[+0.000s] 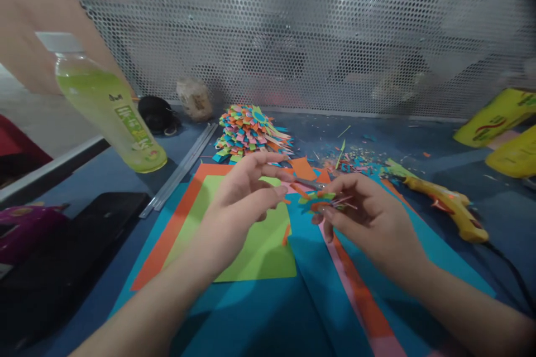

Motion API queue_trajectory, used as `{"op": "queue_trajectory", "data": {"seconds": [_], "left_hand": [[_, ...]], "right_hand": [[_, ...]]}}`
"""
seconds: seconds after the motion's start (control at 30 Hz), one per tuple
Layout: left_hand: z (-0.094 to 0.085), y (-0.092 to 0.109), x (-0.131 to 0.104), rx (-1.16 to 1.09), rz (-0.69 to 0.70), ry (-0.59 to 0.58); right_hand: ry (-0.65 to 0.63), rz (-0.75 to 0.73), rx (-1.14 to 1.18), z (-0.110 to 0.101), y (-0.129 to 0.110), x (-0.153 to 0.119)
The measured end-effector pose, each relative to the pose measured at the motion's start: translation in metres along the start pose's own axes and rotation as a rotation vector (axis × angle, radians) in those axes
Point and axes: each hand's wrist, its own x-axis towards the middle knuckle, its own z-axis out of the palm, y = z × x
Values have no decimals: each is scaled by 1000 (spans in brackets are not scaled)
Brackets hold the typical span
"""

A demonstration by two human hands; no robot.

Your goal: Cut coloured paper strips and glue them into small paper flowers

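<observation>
My right hand (360, 206) pinches a small paper flower (316, 203) with green, orange and blue strips and thin pale stems poking out. To its left, my left hand (247, 192) hovers with fingers apart and thumb stretched toward the flower, holding nothing that I can make out. Below that hand lies a light green sheet (259, 256) over an orange sheet (167, 251) and blue sheets (251, 318). A slim grey metal blade (310, 183) shows between the hands, partly hidden. Just behind it is a small orange paper piece (302, 168).
A heap of coloured paper flowers (247, 134) stands at the back, with paper scraps (360, 159) to its right. A yellow glue gun (448, 206) lies right, clear sticks (184, 167) left. Nearby are a drink bottle (109, 111), a black case (75, 268) and yellow containers (498, 122).
</observation>
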Motion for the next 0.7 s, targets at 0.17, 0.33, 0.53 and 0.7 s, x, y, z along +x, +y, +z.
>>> {"op": "queue_trajectory", "data": {"seconds": [0.17, 0.33, 0.53, 0.7], "left_hand": [[3, 0, 0, 77, 23, 12], [5, 0, -1, 148, 25, 43], [3, -2, 2, 108, 25, 47], [3, -2, 2, 108, 31, 63]], "right_hand": [[-41, 268, 350, 1, -1, 4], [-47, 348, 451, 3, -2, 4], [-49, 328, 422, 4, -4, 4], [-33, 388, 361, 5, -8, 5]]}}
